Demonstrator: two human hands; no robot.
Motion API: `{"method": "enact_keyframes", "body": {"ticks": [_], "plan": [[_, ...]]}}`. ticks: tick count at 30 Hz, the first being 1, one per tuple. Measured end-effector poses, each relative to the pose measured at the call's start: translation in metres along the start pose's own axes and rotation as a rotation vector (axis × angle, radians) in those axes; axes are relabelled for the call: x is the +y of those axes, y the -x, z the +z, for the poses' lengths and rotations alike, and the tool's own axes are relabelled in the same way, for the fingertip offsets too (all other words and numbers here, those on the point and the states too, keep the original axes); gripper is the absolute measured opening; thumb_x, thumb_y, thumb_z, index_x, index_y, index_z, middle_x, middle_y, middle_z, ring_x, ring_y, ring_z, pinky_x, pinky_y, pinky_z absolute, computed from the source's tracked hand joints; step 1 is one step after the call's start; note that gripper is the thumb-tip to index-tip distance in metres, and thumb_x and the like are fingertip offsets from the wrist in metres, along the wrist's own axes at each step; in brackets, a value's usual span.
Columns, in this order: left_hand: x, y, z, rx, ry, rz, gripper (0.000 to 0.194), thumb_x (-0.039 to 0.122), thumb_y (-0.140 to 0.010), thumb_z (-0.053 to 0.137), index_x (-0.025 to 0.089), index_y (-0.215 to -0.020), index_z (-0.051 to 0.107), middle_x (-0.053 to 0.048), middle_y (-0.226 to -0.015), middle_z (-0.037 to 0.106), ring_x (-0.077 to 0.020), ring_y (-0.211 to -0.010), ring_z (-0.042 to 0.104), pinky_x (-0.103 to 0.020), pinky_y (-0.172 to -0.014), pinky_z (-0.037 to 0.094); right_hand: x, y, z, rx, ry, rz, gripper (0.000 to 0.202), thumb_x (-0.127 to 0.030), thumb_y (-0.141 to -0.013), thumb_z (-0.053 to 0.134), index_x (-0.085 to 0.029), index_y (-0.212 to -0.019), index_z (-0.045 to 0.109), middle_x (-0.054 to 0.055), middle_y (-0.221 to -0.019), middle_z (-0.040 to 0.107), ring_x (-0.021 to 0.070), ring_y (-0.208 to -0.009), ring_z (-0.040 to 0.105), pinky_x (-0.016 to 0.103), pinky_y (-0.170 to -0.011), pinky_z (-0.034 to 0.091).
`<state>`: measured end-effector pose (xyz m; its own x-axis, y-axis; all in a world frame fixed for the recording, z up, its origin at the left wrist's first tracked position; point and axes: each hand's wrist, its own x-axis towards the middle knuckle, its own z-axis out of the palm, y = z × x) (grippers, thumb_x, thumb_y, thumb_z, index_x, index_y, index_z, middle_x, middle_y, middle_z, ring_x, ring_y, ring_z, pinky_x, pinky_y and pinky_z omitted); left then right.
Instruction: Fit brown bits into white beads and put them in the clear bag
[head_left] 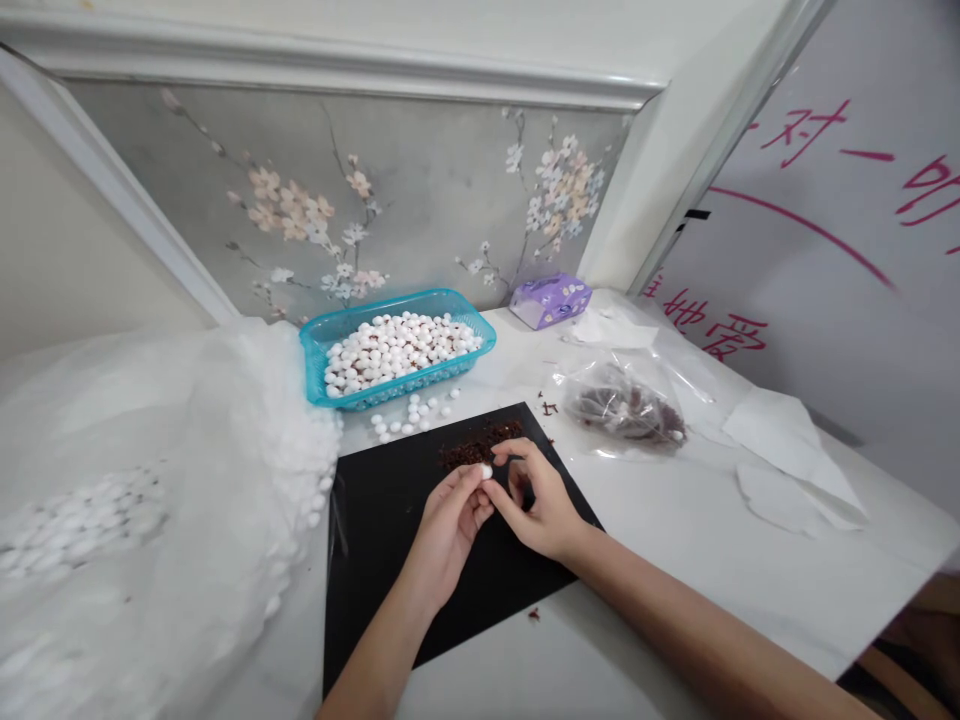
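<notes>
A small white ball (487,471) is pinched at the fingertips of my left hand (454,515), whose other fingers curl beneath. My right hand (541,498) meets it from the other side, the thumb against the ball and the bent index fingertip close above it. Both hands are over a black board (382,520) lying on the table. Just beyond the fingers, a heap of dark reddish-brown bits (480,445) is spread on the board.
A blue plastic basket (397,385) full of white balls stands behind, with loose balls (412,412) before it. At left lies a big clear bag (202,480) of balls. Rightward are a bag of brown bits (626,405), a purple tissue pack (551,301) and white paper (795,455).
</notes>
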<state>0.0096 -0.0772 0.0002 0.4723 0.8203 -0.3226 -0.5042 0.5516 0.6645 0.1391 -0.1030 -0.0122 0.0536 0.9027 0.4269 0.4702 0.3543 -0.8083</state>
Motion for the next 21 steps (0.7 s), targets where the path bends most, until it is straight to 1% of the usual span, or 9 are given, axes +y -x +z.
{"method": "enact_keyframes", "body": {"ticks": [6,9,12,13,15,16,18,19,21], "plan": [[-0.001,-0.001,-0.001,-0.004,0.047,-0.012,0.012,0.026,-0.075,0.066,0.015,-0.08,0.064,0.0,-0.075,0.06,-0.0075,-0.067,0.055,-0.019,-0.067,0.045,-0.005,-0.002,-0.001,-0.022,0.098,-0.035,0.017,-0.021,-0.082,0.052,-0.023,-0.099,0.049,0.003,-0.093,0.052,0.0072,-0.052,0.047,0.023,-0.047,0.042],[0.0,-0.002,-0.002,0.023,0.144,-0.052,0.017,0.031,-0.078,0.062,0.015,-0.082,0.064,-0.001,-0.075,0.061,-0.0084,-0.065,0.056,-0.02,-0.063,0.045,-0.01,-0.015,-0.004,-0.027,0.184,-0.053,0.013,-0.024,-0.083,0.052,-0.022,-0.095,0.051,0.004,-0.095,0.054,0.0073,-0.051,0.047,0.024,-0.05,0.043],[0.002,-0.003,-0.002,0.034,0.19,-0.126,0.025,0.035,-0.083,0.054,0.012,-0.086,0.064,-0.003,-0.072,0.061,-0.0089,-0.061,0.055,-0.02,-0.057,0.044,-0.015,-0.05,-0.007,-0.003,0.29,-0.108,0.013,-0.028,-0.084,0.051,-0.021,-0.094,0.054,0.003,-0.097,0.055,0.0061,-0.048,0.045,0.024,-0.054,0.043],[0.003,-0.003,-0.002,0.039,0.187,-0.14,0.027,0.035,-0.084,0.051,0.012,-0.087,0.063,-0.004,-0.071,0.06,-0.0091,-0.06,0.055,-0.02,-0.057,0.044,-0.016,-0.067,-0.008,0.025,0.317,-0.117,0.015,-0.029,-0.085,0.05,-0.021,-0.096,0.054,0.004,-0.099,0.055,0.0056,-0.047,0.044,0.024,-0.053,0.042],[0.005,-0.002,-0.002,0.06,0.177,-0.151,0.028,0.034,-0.086,0.048,0.011,-0.086,0.063,-0.004,-0.07,0.06,-0.0093,-0.06,0.055,-0.02,-0.057,0.044,-0.016,-0.103,-0.007,0.043,0.367,-0.141,0.019,-0.033,-0.087,0.048,-0.018,-0.097,0.055,0.004,-0.099,0.055,0.0064,-0.049,0.046,0.024,-0.058,0.044],[0.005,-0.002,-0.002,0.069,0.173,-0.149,0.028,0.034,-0.087,0.047,0.011,-0.085,0.063,-0.004,-0.069,0.06,-0.0094,-0.059,0.055,-0.02,-0.057,0.044,-0.016,-0.121,-0.005,0.026,0.414,-0.133,0.022,-0.033,-0.088,0.045,-0.017,-0.1,0.055,0.006,-0.101,0.056,0.0075,-0.053,0.048,0.024,-0.061,0.044],[0.005,-0.001,-0.002,0.069,0.166,-0.14,0.029,0.034,-0.087,0.046,0.011,-0.085,0.063,-0.004,-0.069,0.059,-0.0094,-0.059,0.055,-0.02,-0.057,0.044,-0.014,-0.154,-0.002,-0.076,0.615,-0.091,0.027,-0.032,-0.089,0.043,-0.017,-0.106,0.057,0.008,-0.105,0.056,0.0136,-0.073,0.056,0.027,-0.071,0.044],[0.004,-0.001,-0.002,0.066,0.163,-0.138,0.029,0.034,-0.087,0.046,0.011,-0.085,0.063,-0.004,-0.069,0.059,-0.0094,-0.059,0.055,-0.02,-0.057,0.044,-0.012,-0.168,0.0,-0.163,0.729,-0.078,0.027,-0.032,-0.088,0.045,-0.017,-0.106,0.058,0.009,-0.106,0.056,0.0182,-0.088,0.055,0.029,-0.078,0.042],[0.004,-0.001,-0.003,0.06,0.16,-0.141,0.029,0.035,-0.087,0.045,0.011,-0.085,0.062,-0.004,-0.069,0.059,-0.0093,-0.058,0.055,-0.02,-0.057,0.043,-0.009,-0.188,0.004,-0.226,0.792,-0.06,0.028,-0.032,-0.082,0.055,-0.015,-0.104,0.061,0.011,-0.105,0.058,0.0243,-0.101,0.05,0.033,-0.084,0.04]]}}
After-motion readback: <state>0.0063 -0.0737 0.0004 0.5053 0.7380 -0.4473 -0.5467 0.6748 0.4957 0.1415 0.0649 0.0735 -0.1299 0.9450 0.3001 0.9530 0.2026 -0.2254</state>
